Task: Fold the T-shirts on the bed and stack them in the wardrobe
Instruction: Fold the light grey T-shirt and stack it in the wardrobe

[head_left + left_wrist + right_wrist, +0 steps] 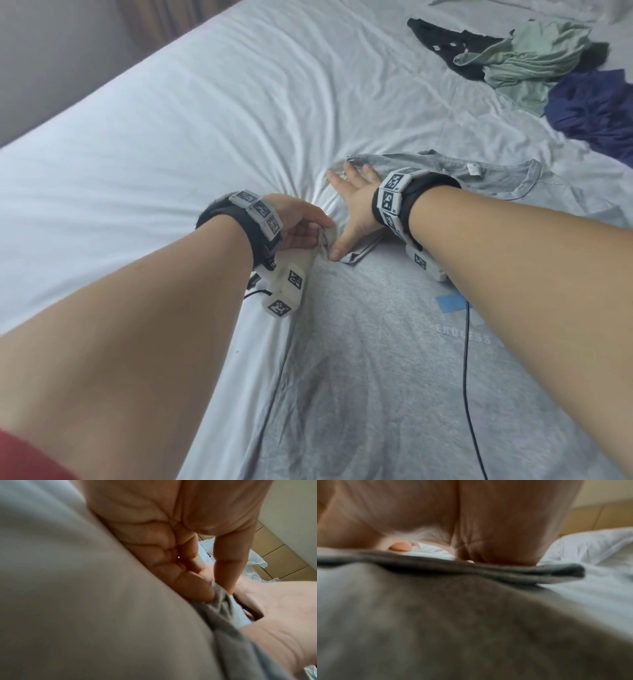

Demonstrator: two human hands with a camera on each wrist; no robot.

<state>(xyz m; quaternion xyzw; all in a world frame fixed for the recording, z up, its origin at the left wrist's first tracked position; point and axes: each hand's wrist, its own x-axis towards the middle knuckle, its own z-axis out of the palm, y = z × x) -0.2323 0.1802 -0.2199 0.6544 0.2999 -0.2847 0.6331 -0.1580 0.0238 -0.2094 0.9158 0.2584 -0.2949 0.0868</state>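
Left hand [301, 228], thumb and curled fingers [193, 586] pinching a bunched edge of the grey T-shirt [394, 359]. Right hand [352, 202] just beside it, spread flat, pressing the folded-in sleeve, thumb close to the pinched cloth. Spread on the white bed sheet [154, 137], collar beyond the right wrist. Far right of the grey T-shirt: black [442, 41], green [534, 61], navy [596, 109] garments, seen only from the head view. Tan headboard [274, 553] only in wrist views.

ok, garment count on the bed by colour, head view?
Grey: 1, the grey T-shirt spread flat, left hand pinching its sleeve, right hand flat on it
Black: 1, black garment
Green: 1, green garment
Navy: 1, navy garment
Total: 4
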